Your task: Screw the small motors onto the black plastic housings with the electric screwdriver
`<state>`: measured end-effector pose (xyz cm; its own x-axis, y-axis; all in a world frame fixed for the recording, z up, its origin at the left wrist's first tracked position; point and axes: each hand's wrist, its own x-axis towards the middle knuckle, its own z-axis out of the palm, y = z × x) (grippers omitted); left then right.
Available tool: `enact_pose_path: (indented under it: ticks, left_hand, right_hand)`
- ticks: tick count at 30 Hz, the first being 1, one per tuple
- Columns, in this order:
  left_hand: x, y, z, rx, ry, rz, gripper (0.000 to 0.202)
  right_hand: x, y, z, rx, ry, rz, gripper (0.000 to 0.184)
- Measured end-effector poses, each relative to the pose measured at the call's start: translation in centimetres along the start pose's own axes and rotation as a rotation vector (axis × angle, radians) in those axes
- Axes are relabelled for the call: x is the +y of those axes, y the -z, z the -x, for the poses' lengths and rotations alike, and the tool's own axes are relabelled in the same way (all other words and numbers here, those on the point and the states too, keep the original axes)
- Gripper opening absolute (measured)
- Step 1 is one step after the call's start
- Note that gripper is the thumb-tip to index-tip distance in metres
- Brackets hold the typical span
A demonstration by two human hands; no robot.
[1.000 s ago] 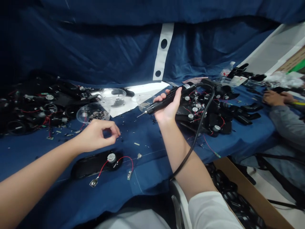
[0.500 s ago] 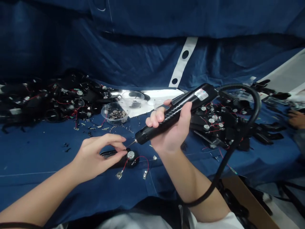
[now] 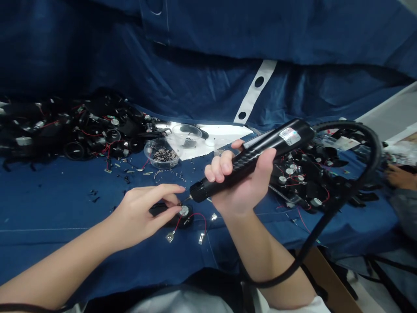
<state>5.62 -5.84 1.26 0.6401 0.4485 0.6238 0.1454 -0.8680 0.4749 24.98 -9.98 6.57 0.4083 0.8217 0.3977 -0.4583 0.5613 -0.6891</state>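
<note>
— Head view, far left first: heap of black parts [image 3: 81,134] on the blue cloth [image 3: 48,208], well apart from the work. Anything to mind there?

— No. Further right, clear dish of screws [image 3: 162,153], near, beyond the left hand [image 3: 143,215]. Leave alone.

— And that hand?

— Pinching the black housing [image 3: 156,210] between thumb and curled fingers, index finger stretched out above, pointing at the bit. Housing flat on the cloth, right in front of the body, small motor [image 3: 184,211] at its right end.

— Advice for the grip?

— Press down firmly so as to stop any twisting; probably wise to draw the index finger back from the tip. Watch the red wires [image 3: 197,216] and the two metal tabs [image 3: 170,237] trailing just beside the motor; hold clear of the bit.

— Then the driver?

— Electric screwdriver [image 3: 250,158], slanting down to the left, bit tip [image 3: 187,198] just above the motor, seemingly not quite touching. Right hand [image 3: 241,182] wrapped tight round the barrel, fingers closed over the top.

— Better angle?

— Likely too slanted; tilt more upright, seat the tip squarely, then squeeze gently. Mind the thick cable [image 3: 342,195] looping right over a second heap of parts [image 3: 302,178]; avoid dragging. Someone else's hand [image 3: 399,176] at the far right edge, well apart.
</note>
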Motion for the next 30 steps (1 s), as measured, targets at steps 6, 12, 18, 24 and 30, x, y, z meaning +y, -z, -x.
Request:
enact_pose_path:
  ticks: [6, 12, 18, 24, 30]
  left_hand:
    - [-0.7, 0.2, 0.3, -0.031, 0.004, -0.002, 0.026]
    - [-1.0, 0.2, 0.5, 0.006, 0.011, 0.038, 0.026]
    - [-0.8, 0.3, 0.4, -0.024, 0.017, 0.101, 0.025]
    - [-1.6, 0.2, -0.2, -0.183, 0.134, 0.098, 0.01]
    - [-2.8, -1.3, 0.4, -0.284, 0.202, -0.038, 0.004]
  right_hand:
    - [-0.3, -0.3, 0.3, -0.095, 0.028, -0.032, 0.044]
    - [-0.4, -0.3, 0.3, -0.081, 0.032, 0.001, 0.046]
    - [-0.3, -0.5, 0.4, -0.068, 0.007, 0.047, 0.049]
    - [1.9, -0.4, 0.9, -0.194, -0.062, 0.067, 0.048]
    - [3.7, 0.0, 1.0, -0.288, -0.208, 0.139, 0.042]
